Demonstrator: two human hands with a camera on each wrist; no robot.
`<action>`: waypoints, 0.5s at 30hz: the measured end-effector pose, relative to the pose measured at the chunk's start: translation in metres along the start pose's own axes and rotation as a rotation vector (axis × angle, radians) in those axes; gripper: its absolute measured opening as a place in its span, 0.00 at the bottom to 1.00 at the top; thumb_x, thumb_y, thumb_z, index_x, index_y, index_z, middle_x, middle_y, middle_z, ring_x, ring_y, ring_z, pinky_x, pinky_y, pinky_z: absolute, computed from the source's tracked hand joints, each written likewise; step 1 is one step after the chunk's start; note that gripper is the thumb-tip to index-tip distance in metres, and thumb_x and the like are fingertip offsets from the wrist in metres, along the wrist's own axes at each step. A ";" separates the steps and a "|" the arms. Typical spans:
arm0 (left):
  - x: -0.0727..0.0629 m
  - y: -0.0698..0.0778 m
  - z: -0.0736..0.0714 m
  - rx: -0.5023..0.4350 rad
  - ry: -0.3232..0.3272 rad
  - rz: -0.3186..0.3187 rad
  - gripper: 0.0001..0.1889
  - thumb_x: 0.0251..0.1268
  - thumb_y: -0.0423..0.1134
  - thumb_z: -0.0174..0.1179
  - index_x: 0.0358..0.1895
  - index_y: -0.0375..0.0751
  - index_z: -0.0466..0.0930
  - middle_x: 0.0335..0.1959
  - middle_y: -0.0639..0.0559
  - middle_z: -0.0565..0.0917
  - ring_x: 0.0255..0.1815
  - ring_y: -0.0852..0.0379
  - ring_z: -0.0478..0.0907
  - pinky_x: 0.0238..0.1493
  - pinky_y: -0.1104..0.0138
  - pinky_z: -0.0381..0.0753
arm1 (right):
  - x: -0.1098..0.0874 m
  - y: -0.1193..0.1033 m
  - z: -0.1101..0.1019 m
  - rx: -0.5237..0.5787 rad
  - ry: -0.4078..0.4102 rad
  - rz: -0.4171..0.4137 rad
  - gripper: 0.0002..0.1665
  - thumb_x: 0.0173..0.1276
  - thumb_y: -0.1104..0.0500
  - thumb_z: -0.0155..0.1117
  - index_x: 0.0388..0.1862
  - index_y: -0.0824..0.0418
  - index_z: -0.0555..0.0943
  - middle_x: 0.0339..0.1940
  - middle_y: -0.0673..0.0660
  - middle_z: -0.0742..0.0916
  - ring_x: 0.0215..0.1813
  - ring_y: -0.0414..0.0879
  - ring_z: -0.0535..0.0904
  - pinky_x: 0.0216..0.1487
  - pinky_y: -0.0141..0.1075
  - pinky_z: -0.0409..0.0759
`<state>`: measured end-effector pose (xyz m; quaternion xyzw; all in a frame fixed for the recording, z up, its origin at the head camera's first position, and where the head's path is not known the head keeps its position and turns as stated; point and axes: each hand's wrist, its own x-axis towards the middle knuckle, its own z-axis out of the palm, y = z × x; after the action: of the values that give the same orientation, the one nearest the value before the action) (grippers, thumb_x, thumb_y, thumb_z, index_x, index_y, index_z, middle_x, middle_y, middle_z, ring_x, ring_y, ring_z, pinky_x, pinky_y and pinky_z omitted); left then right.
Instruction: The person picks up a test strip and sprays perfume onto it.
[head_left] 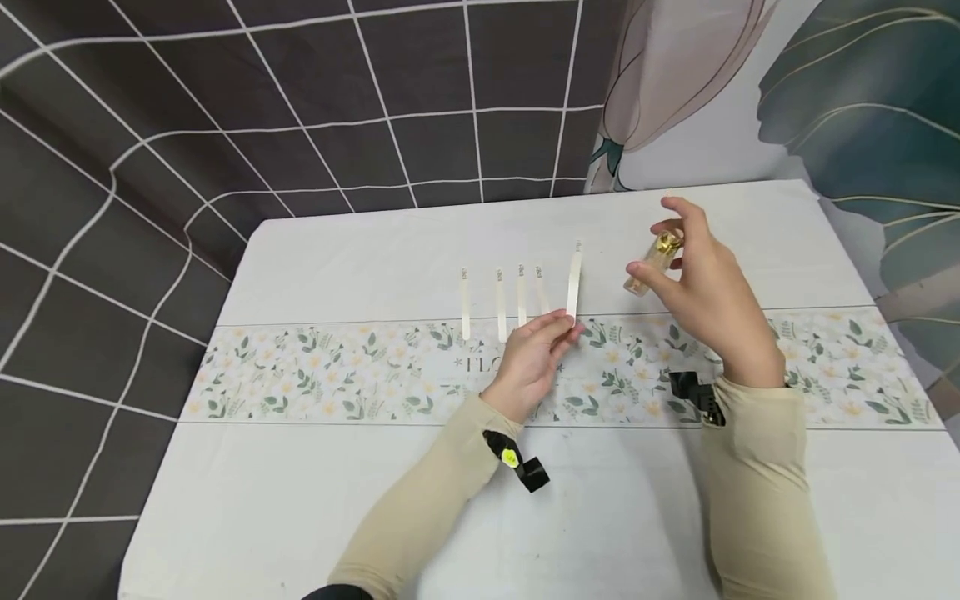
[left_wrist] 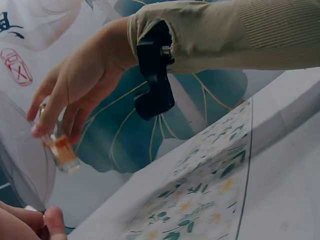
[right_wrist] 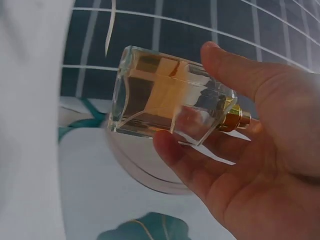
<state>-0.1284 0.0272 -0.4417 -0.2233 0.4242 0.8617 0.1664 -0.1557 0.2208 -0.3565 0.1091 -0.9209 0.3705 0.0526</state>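
Observation:
My left hand [head_left: 528, 367] pinches the lower end of a white paper test strip [head_left: 573, 287], which stands up from the fingertips. To the right, my right hand [head_left: 712, 292] holds a glass perfume bottle [head_left: 651, 267] above the table. In the right wrist view the clear bottle [right_wrist: 155, 95] is tilted on its side, with amber liquid inside and a gold spray neck [right_wrist: 232, 119] toward the palm. Thumb and fingers grip it from opposite sides. In the left wrist view only part of my left hand [left_wrist: 30, 222] shows at the lower corner.
Several more white test strips lie in a row, among them one at the left end [head_left: 465, 304], with small print on their far ends. A floral runner band [head_left: 315, 371] crosses the white table [head_left: 360, 250]. Dark checked cloth [head_left: 420, 75] and a leaf-patterned curtain [head_left: 862, 117] hang behind.

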 end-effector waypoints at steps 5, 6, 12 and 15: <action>0.006 -0.011 0.009 -0.052 0.039 -0.048 0.11 0.70 0.25 0.59 0.52 0.29 0.80 0.55 0.33 0.82 0.41 0.58 0.83 0.48 0.72 0.84 | 0.005 0.015 0.006 -0.038 -0.097 0.008 0.49 0.74 0.55 0.67 0.83 0.57 0.49 0.69 0.70 0.77 0.53 0.68 0.78 0.53 0.62 0.74; 0.008 -0.013 0.010 -0.057 0.041 -0.054 0.11 0.70 0.25 0.59 0.52 0.29 0.80 0.54 0.34 0.82 0.40 0.57 0.83 0.46 0.73 0.84 | 0.006 0.017 0.007 -0.041 -0.108 0.008 0.49 0.74 0.55 0.67 0.83 0.57 0.50 0.68 0.70 0.77 0.53 0.68 0.78 0.53 0.62 0.74; 0.017 -0.021 0.013 -0.018 0.102 -0.038 0.08 0.68 0.25 0.61 0.48 0.30 0.82 0.42 0.40 0.86 0.37 0.58 0.83 0.40 0.74 0.83 | 0.010 0.028 0.019 -0.057 -0.176 0.012 0.49 0.73 0.56 0.68 0.83 0.60 0.50 0.69 0.72 0.76 0.61 0.69 0.76 0.60 0.64 0.71; 0.020 -0.022 0.014 0.027 0.119 -0.025 0.08 0.68 0.25 0.61 0.48 0.30 0.82 0.40 0.41 0.86 0.36 0.58 0.84 0.38 0.74 0.82 | 0.012 0.034 0.024 -0.072 -0.207 0.002 0.49 0.73 0.58 0.68 0.82 0.63 0.51 0.69 0.72 0.75 0.64 0.69 0.74 0.63 0.65 0.70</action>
<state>-0.1380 0.0537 -0.4589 -0.2775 0.4422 0.8388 0.1547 -0.1755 0.2257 -0.3947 0.1438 -0.9342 0.3242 -0.0393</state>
